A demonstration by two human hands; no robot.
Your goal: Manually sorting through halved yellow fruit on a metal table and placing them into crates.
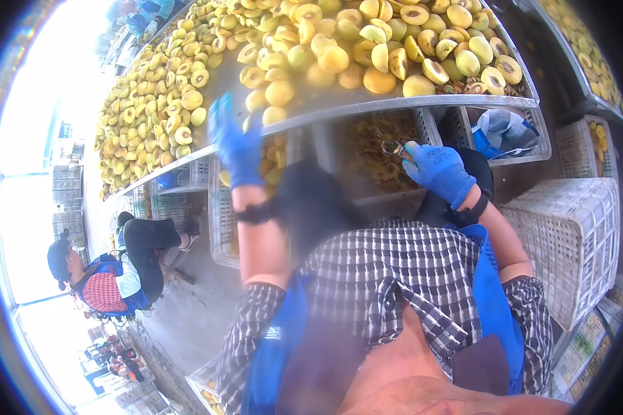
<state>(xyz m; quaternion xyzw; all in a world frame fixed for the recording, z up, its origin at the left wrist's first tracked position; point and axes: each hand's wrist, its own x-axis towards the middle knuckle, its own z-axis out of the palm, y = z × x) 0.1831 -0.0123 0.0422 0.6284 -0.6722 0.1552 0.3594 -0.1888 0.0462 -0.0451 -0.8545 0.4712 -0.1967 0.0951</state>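
Observation:
My left hand [233,140], in a blue knitted glove, is blurred above the front rim of a metal table [342,106]. Its fingers are spread and no fruit shows in it. Heaps of halved yellow stone fruit [334,59] lie on the table beyond it. In a like glove, my right hand [436,168] is closed around a small metal hand tool [392,148], whose looped end points left. That hand is above my lap, below the table's rim. Under it and to its left, a crate holds brownish fruit scraps [376,155].
White plastic crates [563,249] stand at the right, one upturned. Another crate [223,223] with fruit is by my left forearm. A blue and white bag [503,132] lies in a crate under the table. A seated co-worker [114,280] is at the left, another person [148,15] at the top left.

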